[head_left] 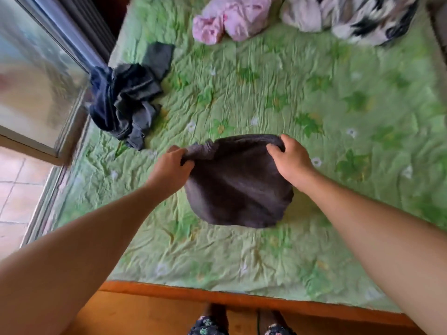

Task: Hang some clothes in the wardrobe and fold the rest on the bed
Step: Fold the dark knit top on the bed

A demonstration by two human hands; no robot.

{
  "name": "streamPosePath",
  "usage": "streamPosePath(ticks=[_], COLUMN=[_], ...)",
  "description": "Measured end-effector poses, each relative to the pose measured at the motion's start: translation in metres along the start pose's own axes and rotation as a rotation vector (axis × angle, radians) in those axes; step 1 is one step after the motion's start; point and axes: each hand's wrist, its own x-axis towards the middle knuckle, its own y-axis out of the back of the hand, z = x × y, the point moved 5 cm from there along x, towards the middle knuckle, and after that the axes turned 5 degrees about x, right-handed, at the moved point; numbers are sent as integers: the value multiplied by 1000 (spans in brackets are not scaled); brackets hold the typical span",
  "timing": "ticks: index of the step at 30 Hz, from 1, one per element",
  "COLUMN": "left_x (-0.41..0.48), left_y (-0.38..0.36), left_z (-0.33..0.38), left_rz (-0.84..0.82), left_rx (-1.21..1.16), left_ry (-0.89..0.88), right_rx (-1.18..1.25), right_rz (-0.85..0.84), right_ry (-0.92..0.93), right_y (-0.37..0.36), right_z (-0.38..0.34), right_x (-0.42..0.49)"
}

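A dark brown cloth (237, 187) sits near the middle of the view, over the bed (302, 97), whose crinkled green cover carries a leaf and flower print. 2 bare arms reach in from 7 o'clock and 4 o'clock to its upper edge. The left hand (173, 163) is clenched on the cloth's upper left corner, fingers curled round a bunched wad of fabric. The right hand (289, 158) grasps the upper right corner, with the fingers hooked over the edge and the thumb on the near side. Between the 2 hands the top edge runs in a shallow arch, and the rest of the cloth hangs toward 6 o'clock in a rounded, blurred shape; whether its lower edge touches the cover cannot be told. From the cloth, a crumpled heap of navy and grey clothes (128, 97) lies at 10 o'clock by the bed's left edge, well apart from the hands. At 12 o'clock, near the far edge of the bed, lies a rumpled pink garment (229, 18), and just beside it at 1 o'clock lies a pale garment with black patches (358, 18). A glass door (36, 81) with a metal frame stands at 9 o'clock beside the bed, with a pale tiled floor (14, 189) below it at 8 o'clock. The orange wooden bed frame (217, 296) crosses the view at 6 o'clock, and below it, at the bottom edge, 2 pieces of dark floral fabric (208, 328) show on the person.
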Motion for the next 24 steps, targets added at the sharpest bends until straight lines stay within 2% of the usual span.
streamPosePath(ticks=[5,8,13,17,20,24], left_x=[-7,-16,-21,-31,-39,-55], left_y=[104,156,210,240,253,261], left_z=[56,86,127,151,159,168], left_rz=[88,131,33,45,34,-21], left_rx=[-71,-135,107,132,-8,-311], left_ry=[-88,-170,-369,-336,-279,-311], right_rx=[-52,7,38,-33,-129,-298], right_rz=[76,160,279,316,381,437], right_ry=[172,268,489,629,699,734], right_y=[87,137,202,232,252,271], right_z=[-94,-152,-244,-292,-307,-308], right_x=[-20,-38,-71,-92,-102,-110])
